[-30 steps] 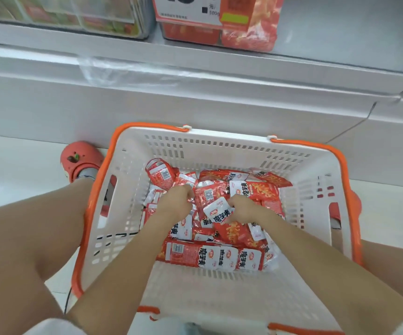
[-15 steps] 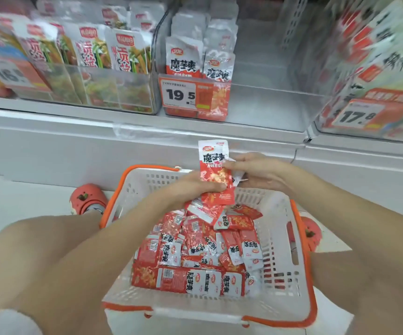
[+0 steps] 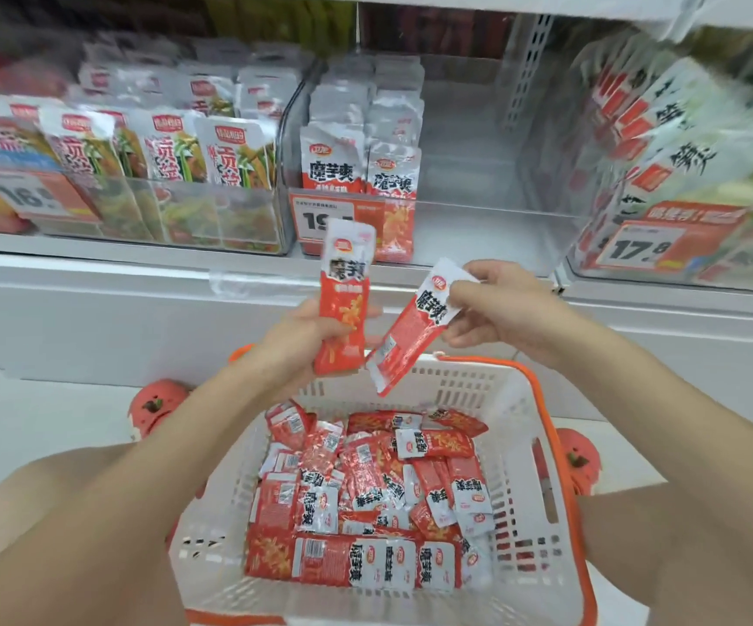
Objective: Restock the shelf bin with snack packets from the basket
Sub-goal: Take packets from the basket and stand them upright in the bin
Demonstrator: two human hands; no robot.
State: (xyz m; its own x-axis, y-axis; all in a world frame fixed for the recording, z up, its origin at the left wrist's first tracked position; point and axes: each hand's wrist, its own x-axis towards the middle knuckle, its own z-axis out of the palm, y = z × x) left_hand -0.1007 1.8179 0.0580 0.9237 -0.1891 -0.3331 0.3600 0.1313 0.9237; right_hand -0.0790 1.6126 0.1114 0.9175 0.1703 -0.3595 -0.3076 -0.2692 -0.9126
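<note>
White shop shelving fills the background above a pale floor, its contents partly blurred. Straight beyond the hands stands a clear shelf bin whose left part holds two rows of upright red-and-white snack packets; its right part is bare. A price tag hangs on the bin's front, just above the left hand. To the left of the hands another clear bin holds green-printed packets, and far to the right sit larger blurred bags behind a tag reading 17.8.

The left hand has its grip curled round the lower half of one packet, held upright with its white end on top. The right hand pinches the white upper end of a second packet between thumb and fingers; it hangs tilted, its lower end pointing down and left, close to the bottom of the first packet. Whether the two packets touch cannot be told.

Directly below both hands sits a white basket with an orange rim, and in it lies a loose heap of more snack packets, some face up, some showing barcodes. Either side of the basket an orange-red shoe shows on the floor, and bare knees frame the lower corners.
</note>
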